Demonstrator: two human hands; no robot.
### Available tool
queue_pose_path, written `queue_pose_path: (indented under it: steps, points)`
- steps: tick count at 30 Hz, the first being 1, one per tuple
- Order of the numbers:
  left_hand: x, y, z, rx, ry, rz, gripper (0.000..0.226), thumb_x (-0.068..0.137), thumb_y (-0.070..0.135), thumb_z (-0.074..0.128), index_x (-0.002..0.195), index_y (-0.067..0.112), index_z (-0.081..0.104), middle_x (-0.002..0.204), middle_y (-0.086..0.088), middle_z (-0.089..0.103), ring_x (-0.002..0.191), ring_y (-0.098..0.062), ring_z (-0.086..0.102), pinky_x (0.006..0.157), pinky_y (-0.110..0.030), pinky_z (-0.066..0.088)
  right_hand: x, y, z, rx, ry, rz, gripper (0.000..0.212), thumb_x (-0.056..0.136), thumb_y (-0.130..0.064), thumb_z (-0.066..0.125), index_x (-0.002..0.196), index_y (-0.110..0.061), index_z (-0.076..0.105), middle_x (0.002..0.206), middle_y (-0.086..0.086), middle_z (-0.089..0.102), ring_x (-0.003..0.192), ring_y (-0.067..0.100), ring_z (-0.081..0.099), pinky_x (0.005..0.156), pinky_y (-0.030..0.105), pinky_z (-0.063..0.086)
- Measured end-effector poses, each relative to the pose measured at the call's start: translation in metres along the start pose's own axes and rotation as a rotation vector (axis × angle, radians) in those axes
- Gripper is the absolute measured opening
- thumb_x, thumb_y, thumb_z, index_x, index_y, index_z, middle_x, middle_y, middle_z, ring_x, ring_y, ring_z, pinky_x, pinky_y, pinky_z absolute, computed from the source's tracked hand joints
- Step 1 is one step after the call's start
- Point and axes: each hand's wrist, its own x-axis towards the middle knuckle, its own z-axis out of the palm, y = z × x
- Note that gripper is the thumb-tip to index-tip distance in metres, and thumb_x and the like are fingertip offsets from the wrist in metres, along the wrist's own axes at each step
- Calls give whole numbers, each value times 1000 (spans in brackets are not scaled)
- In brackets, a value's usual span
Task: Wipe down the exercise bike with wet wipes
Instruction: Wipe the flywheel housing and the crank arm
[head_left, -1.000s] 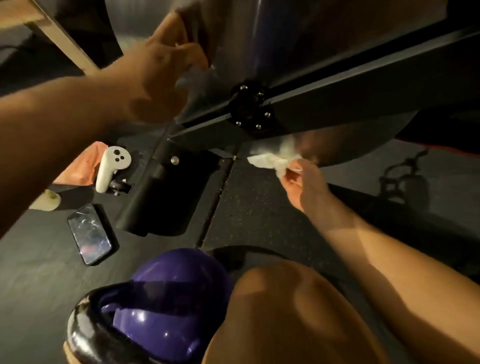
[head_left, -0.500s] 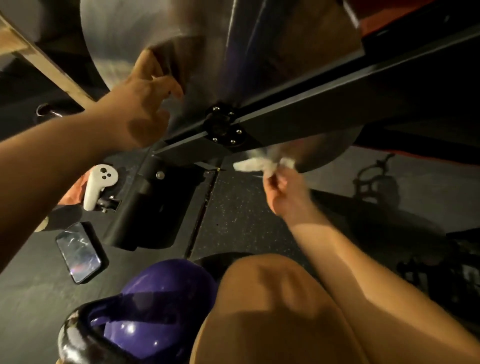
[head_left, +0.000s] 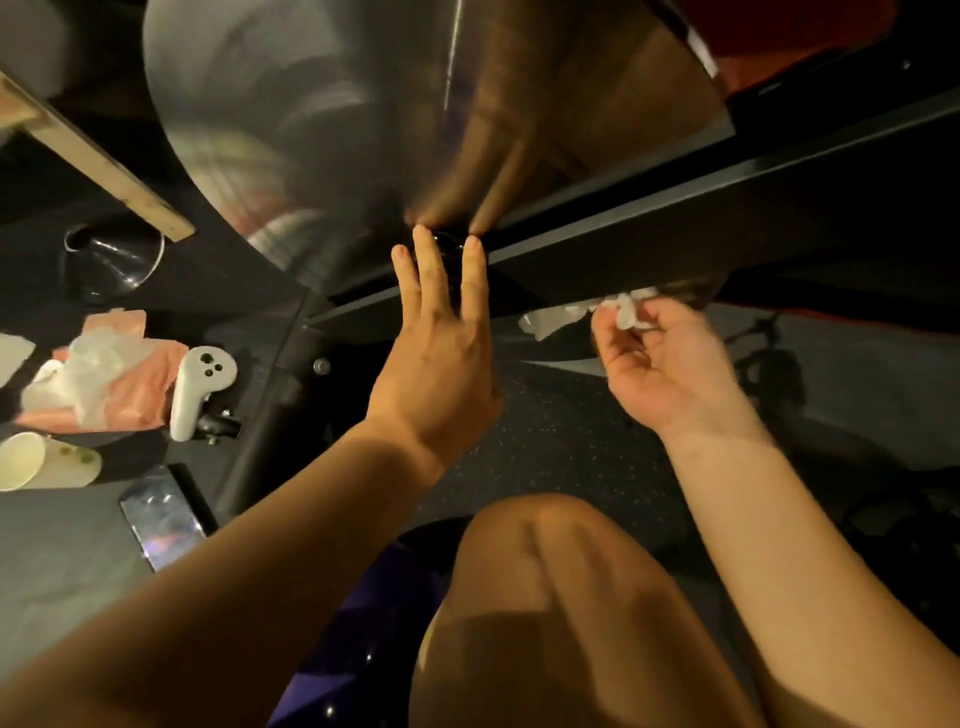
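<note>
My left grip (head_left: 441, 358) is released, fingers (head_left: 434, 270) straight against the bike's flywheel (head_left: 322, 130) near its centre. Right grip (head_left: 670, 369) is pinching the wet wipe (head_left: 558, 319), tucked just under the black frame bar (head_left: 675, 228) at the flywheel's bottom edge.

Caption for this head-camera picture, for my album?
Right hand pinches a wet wipe by the flywheel; left hand touches its centre, fingers straight.

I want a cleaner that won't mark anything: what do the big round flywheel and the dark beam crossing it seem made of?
Flywheel: likely polished metal, silvery and glossy; it mirrors the left hand with streaky highlights. Beam: matt black with sharp straight edges, probably painted metal, though hard plastic cannot be ruled out.
</note>
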Motion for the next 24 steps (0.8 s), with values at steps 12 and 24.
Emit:
queue_pose_path:
  steps: [12,24]
  points:
    - [2,0,16,-50,90,-12,98,81,6,60,155,6,-4,156,-24,-25,142,-51,-17,118,-61,13,68,74,-13,-76,95,89,28,94,4,50,114,-12,61,110,18,64,105,28,64,95,32,52]
    - [-1,-2,-20,-277,-128,-114,101,80,9,63,157,27,0,160,-5,-28,147,-40,17,113,-42,36,-71,-37,-13,307,-181,-179,13,88,-3,57,93,1,68,79,14,67,66,18,63,66,23,52]
